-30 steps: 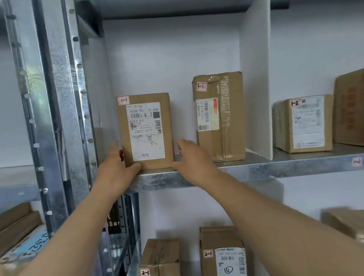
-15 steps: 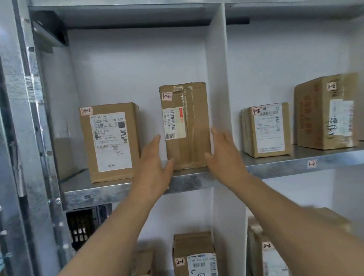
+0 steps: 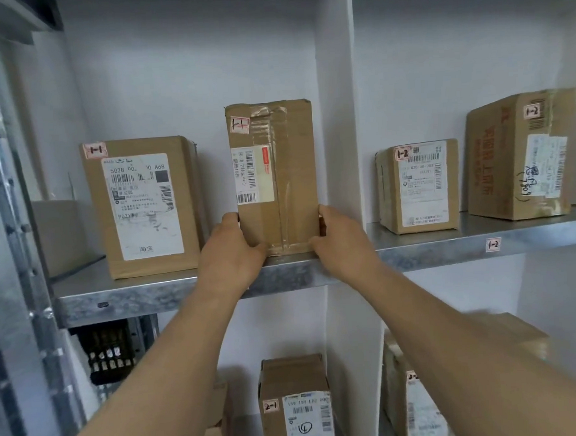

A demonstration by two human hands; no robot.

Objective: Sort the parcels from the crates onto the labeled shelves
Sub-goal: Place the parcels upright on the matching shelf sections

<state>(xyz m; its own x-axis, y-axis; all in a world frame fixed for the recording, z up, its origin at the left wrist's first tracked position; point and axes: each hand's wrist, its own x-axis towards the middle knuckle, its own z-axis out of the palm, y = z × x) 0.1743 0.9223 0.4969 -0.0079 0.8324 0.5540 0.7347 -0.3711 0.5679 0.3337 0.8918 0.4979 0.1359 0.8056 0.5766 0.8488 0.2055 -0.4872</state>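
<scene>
**Parcel held on the top shelf**

Parcel 1-1, the tall brown box (image 3: 274, 178), stands upright on the metal shelf (image 3: 149, 290), just left of the white divider (image 3: 339, 113). I see my left hand (image 3: 230, 255) pressed on its left bottom side and my right hand (image 3: 340, 241) pressed on its right bottom side. The fingers are curled around the edges, and both hands squeeze the box between them. A wider box (image 3: 141, 206), also marked 1-1, stands near it on the left. Right of the divider sit two boxes marked 1-2, a small one (image 3: 419, 186) and a big one (image 3: 519, 156). Down below, on the lower shelf, I see a box marked 2-1 (image 3: 294, 402).
</scene>
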